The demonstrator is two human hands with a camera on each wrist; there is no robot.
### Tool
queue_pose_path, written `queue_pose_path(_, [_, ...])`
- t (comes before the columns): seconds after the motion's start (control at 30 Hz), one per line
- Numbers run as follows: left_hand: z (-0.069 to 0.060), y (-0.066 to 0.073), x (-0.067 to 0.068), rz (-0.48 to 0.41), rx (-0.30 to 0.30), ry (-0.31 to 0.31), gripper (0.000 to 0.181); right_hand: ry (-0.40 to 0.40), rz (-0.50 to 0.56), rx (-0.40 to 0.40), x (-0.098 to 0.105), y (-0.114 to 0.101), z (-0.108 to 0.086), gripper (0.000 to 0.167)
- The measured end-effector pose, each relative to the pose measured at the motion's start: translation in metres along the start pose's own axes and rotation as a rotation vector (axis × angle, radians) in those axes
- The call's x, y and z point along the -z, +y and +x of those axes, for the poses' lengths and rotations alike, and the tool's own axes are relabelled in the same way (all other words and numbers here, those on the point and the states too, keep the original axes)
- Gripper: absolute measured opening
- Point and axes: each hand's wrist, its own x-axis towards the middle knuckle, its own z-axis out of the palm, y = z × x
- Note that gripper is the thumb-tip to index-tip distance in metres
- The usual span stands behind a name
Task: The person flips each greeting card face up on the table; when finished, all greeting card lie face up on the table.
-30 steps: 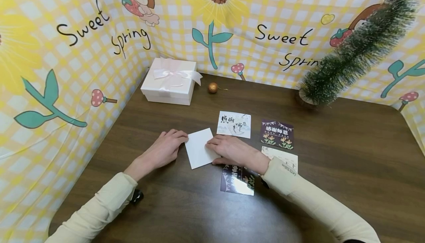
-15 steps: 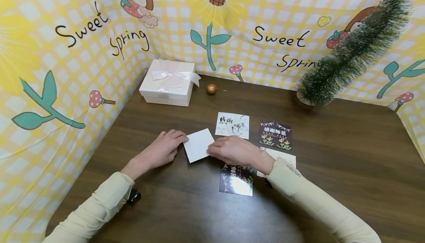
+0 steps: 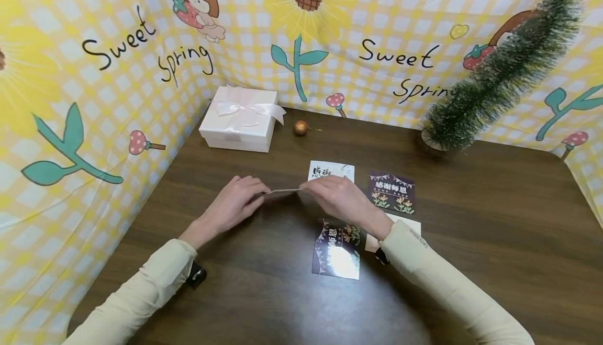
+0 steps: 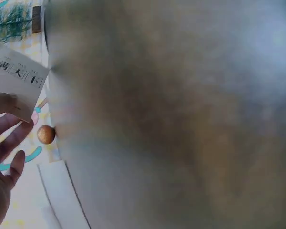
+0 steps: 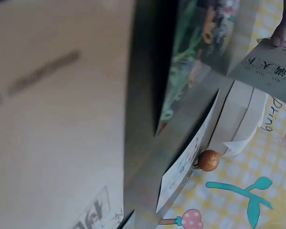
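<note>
A thin white card [image 3: 285, 191] is held up between both hands, seen almost edge-on in the head view. My left hand [image 3: 235, 203] pinches its left edge and my right hand [image 3: 340, 198] pinches its right edge. In the left wrist view the card [image 4: 24, 81] shows black printed characters on a pale face, with the left hand [image 4: 5, 157] at its lower corner and the other fingers spread loosely. The right wrist view also shows this printed card [image 5: 267, 71], with the left thumb [image 5: 282, 33] on its upper end; little of the right hand shows there.
Beneath and beside the right arm lie a white calligraphy card [image 3: 325, 169], a purple flower card [image 3: 392, 194], a pale card [image 3: 409, 223] and a glossy dark card [image 3: 327, 256]. Further back stand a ribboned white box [image 3: 237, 138], a small gold ball [image 3: 300, 128] and a bristly green tree [image 3: 499, 83].
The held card has tipped upright, from showing its blank white face to the head view to nearly edge-on. Both hands have lifted with it, and the right hand now covers part of the calligraphy card.
</note>
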Motion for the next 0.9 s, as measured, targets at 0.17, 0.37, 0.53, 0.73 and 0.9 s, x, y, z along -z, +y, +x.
queue_pose_path(0.17, [0.005, 0.002, 0.005, -0.028, -0.021, 0.06, 0.005, 0.066, 0.073, -0.09, 0.0, 0.004, 0.001, 0.02])
queue_pose_path(0.37, [0.008, 0.008, 0.007, -0.131, 0.032, 0.083, 0.006, 0.074, 0.26, -0.322, -0.001, 0.002, 0.0, 0.031])
queue_pose_path(0.53, [0.011, 0.016, 0.007, -0.259, 0.068, 0.119, 0.009, 0.143, 0.43, -0.51, -0.005, 0.0, -0.003, 0.025])
queue_pose_path(0.73, [0.016, 0.021, 0.008, -0.302, 0.14, 0.074, 0.011, 0.143, 0.4, -0.485, 0.0, 0.0, -0.003, 0.008])
queue_pose_path(0.9, [0.024, 0.027, 0.013, -0.342, 0.171, 0.067, 0.031, 0.048, 0.308, -0.395, 0.006, 0.0, -0.001, 0.012])
